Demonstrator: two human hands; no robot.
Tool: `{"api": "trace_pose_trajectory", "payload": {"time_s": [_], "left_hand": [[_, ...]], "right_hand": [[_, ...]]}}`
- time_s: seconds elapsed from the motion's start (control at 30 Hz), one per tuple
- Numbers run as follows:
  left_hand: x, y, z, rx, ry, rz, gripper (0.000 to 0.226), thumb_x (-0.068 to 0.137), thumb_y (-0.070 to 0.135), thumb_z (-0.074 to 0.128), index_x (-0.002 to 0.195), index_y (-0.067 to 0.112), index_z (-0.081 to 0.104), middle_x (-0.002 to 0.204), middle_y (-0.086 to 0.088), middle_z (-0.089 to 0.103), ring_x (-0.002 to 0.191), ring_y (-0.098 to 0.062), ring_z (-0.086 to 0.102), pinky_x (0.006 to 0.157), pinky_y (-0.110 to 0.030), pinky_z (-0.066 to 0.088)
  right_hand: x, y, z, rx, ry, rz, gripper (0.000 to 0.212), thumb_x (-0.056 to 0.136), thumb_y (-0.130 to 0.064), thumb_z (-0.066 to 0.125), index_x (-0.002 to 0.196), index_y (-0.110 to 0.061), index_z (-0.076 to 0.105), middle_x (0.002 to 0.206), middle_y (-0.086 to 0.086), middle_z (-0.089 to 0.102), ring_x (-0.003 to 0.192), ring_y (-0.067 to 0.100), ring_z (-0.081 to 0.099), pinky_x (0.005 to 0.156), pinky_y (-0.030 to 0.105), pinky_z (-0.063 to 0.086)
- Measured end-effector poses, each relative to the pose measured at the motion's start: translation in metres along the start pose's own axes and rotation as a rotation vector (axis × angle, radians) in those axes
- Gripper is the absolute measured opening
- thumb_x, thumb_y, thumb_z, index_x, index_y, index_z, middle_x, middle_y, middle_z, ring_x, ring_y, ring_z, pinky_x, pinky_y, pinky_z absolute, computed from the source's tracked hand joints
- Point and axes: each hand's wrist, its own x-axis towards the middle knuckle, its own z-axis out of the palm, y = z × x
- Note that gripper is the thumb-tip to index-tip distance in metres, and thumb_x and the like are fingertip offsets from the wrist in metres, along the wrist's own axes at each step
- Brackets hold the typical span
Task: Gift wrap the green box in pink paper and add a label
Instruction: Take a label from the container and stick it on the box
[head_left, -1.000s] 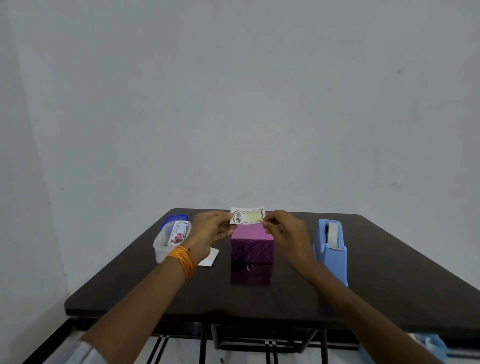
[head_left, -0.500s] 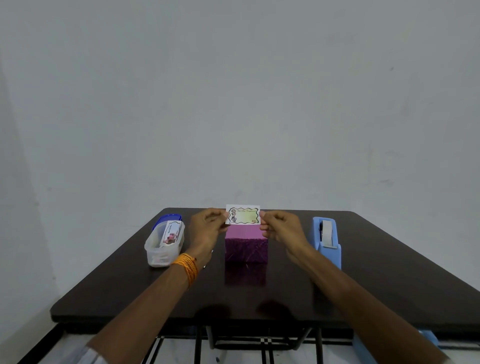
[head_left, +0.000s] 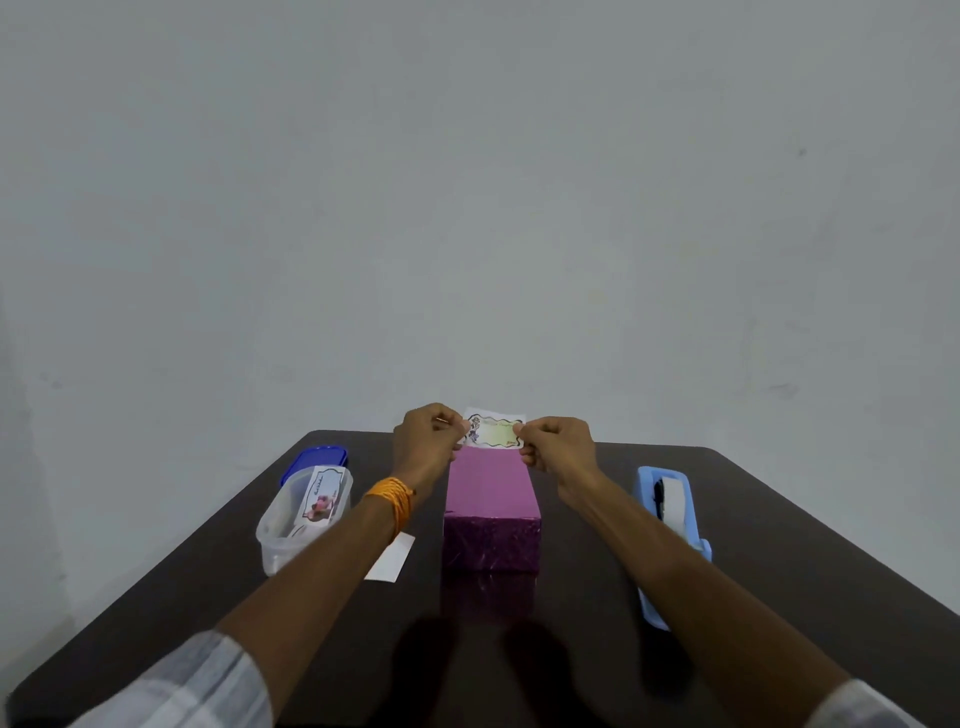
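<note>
The likeliest mishap is a crooked or creased label (head_left: 493, 430). It is a thin slip held only by its two short ends, so if one end drops ahead of the other it could land askew on the pink-wrapped box (head_left: 491, 499) or trap a wrinkle. Whether its back is sticky cannot be told.

The left hand (head_left: 426, 441) pinches the label's left end and the right hand (head_left: 556, 447) pinches its right end, fingers curled. The label is stretched between them, printed face toward the camera, over the far end of the box. Its lower edge meets the box's far edge in view, but contact cannot be judged.

The box stands mid-worktop (head_left: 779, 519), between a clear container (head_left: 304, 514) on the left and a blue tape dispenser (head_left: 670, 519) on the right.
</note>
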Motion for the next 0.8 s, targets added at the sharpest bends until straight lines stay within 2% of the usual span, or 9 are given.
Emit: {"api": "trace_pose_trajectory", "payload": {"time_s": [0.1,0.2,0.37,0.53,0.63,0.73,0.8], "left_hand": [[0.016,-0.011,0.009,0.005,0.002,-0.041,0.013,0.089,0.018,0.07,0.092,0.005,0.07,0.092,-0.008,0.071,0.073,-0.015,0.067,0.055,-0.016,0.053],[0.031,-0.022,0.014,-0.027,0.002,-0.106,0.009,0.086,0.009,0.072,0.089,0.0,0.071,0.09,-0.013,0.07,0.069,-0.013,0.063,0.05,-0.01,0.048],[0.055,-0.044,0.025,-0.034,0.03,-0.142,0.007,0.082,0.002,0.075,0.087,-0.002,0.075,0.092,-0.015,0.072,0.074,-0.017,0.065,0.058,-0.015,0.055],[0.063,-0.061,0.033,0.054,0.012,-0.137,0.007,0.08,0.005,0.077,0.085,0.0,0.076,0.085,-0.012,0.073,0.068,-0.015,0.066,0.055,-0.014,0.053],[0.065,-0.069,0.035,0.107,0.0,-0.151,0.006,0.079,0.007,0.078,0.084,0.003,0.078,0.083,-0.01,0.073,0.067,-0.012,0.064,0.064,-0.023,0.056],[0.066,-0.074,0.035,0.142,-0.003,-0.159,0.007,0.079,0.008,0.078,0.085,0.004,0.078,0.084,-0.008,0.073,0.07,-0.008,0.061,0.065,-0.021,0.052],[0.066,-0.074,0.036,0.142,-0.001,-0.155,0.008,0.079,0.009,0.079,0.085,0.004,0.078,0.085,-0.008,0.073,0.07,-0.005,0.06,0.065,-0.02,0.051]], "right_hand": [[0.02,0.008,0.005,-0.039,0.049,0.055,0.007,0.088,-0.008,0.074,0.087,-0.001,0.073,0.077,0.014,0.07,0.057,0.015,0.063,0.05,0.017,0.051],[0.039,0.015,0.01,-0.042,0.055,0.121,0.011,0.084,-0.004,0.078,0.086,0.005,0.072,0.077,0.017,0.07,0.054,0.017,0.063,0.052,0.02,0.056],[0.067,0.033,0.022,-0.147,0.084,0.113,0.012,0.08,-0.001,0.081,0.084,0.007,0.073,0.073,0.018,0.07,0.052,0.016,0.063,0.061,0.028,0.061],[0.082,0.049,0.029,-0.276,0.116,0.134,0.012,0.077,-0.001,0.082,0.083,0.007,0.075,0.063,0.014,0.068,0.047,0.014,0.061,0.069,0.037,0.063],[0.086,0.053,0.032,-0.336,0.129,0.159,0.011,0.077,-0.006,0.083,0.08,0.002,0.076,0.066,0.013,0.071,0.053,0.014,0.065,0.073,0.041,0.063],[0.089,0.054,0.035,-0.382,0.13,0.151,0.013,0.075,-0.009,0.084,0.077,0.001,0.076,0.07,0.014,0.074,0.062,0.02,0.071,0.075,0.043,0.063],[0.09,0.055,0.035,-0.403,0.136,0.149,0.012,0.075,-0.009,0.083,0.078,0.001,0.076,0.069,0.015,0.074,0.062,0.021,0.071,0.074,0.043,0.063]]}}
